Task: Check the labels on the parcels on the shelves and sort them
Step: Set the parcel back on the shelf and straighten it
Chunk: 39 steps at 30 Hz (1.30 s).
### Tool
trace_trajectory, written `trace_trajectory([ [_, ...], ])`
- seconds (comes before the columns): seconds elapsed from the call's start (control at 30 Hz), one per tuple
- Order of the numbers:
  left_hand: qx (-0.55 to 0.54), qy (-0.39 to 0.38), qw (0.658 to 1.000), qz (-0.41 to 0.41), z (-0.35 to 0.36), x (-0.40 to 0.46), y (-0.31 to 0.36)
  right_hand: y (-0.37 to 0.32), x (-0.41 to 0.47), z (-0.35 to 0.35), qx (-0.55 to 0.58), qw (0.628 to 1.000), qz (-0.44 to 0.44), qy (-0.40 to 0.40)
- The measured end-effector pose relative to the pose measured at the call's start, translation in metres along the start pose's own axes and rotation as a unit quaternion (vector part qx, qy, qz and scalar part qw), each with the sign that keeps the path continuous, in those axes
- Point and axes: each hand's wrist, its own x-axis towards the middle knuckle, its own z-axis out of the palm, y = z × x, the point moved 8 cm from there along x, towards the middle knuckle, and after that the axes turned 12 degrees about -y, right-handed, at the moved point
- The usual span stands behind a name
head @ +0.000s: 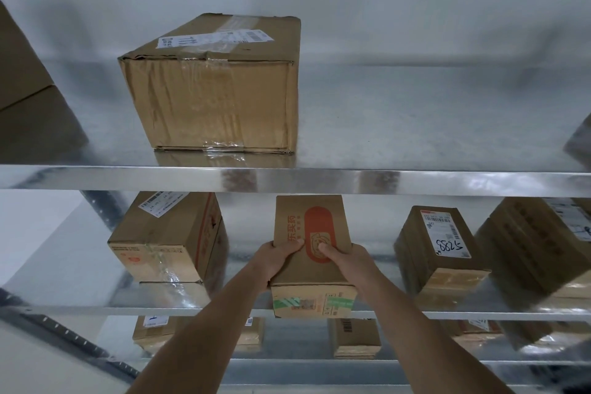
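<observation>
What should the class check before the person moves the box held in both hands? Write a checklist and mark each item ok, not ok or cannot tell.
1. Left hand grips the held box: ok.
2. Right hand grips it too: ok.
3. Shipping label on the held box in sight: not ok; only printed artwork shows.
4. Free space on the top shelf right of the big box: ok.
5. Box with handwritten number stands apart: ok.

Place: we read this as a parcel storeroom | Evidence: we see tiered galvanised metal shelves (415, 182) against a bare white wall (415, 9) | taped cardboard parcels (217, 86) bearing barcode shipping labels (446, 233), one hand-numbered, spread along every shelf
</observation>
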Motion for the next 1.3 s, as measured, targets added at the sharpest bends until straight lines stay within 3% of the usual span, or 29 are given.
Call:
trace_trajectory([
  [0.23,0.009,0.013,1.000,0.019,0.004,-0.008,0.002,0.004,-0.002,0.000,-0.019,1.000,-0.001,0.016],
  [0.53,0.100,0.048,0.992,0.056,0.006,-0.021,0.023,-0.014,-0.016,0.003,-0.026,0.999,-0.033,0.008],
  [0.77,-0.026,0.049,0.991,0.125,0.002,-0.042,0.056,-0.040,-0.021,-0.024,0.046,0.998,-0.019,0.036],
  [0.9,-0.105,0.037,0.988,0.107,-0.003,-0.052,0.063,-0.044,-0.032,-0.042,0.134,0.989,-0.014,0.064],
  [1.03,-0.115,0.008,0.991,0.063,0.000,-0.057,0.051,-0.026,-0.035,-0.039,0.148,0.989,0.011,0.000],
  [1.13,-0.048,-0.015,0.997,0.055,0.011,-0.057,0.046,-0.024,-0.038,-0.024,0.085,0.993,0.015,-0.075],
  [1.3,0.017,-0.045,0.999,0.025,0.012,-0.052,0.039,-0.030,-0.040,-0.020,0.022,0.995,0.039,-0.091],
])
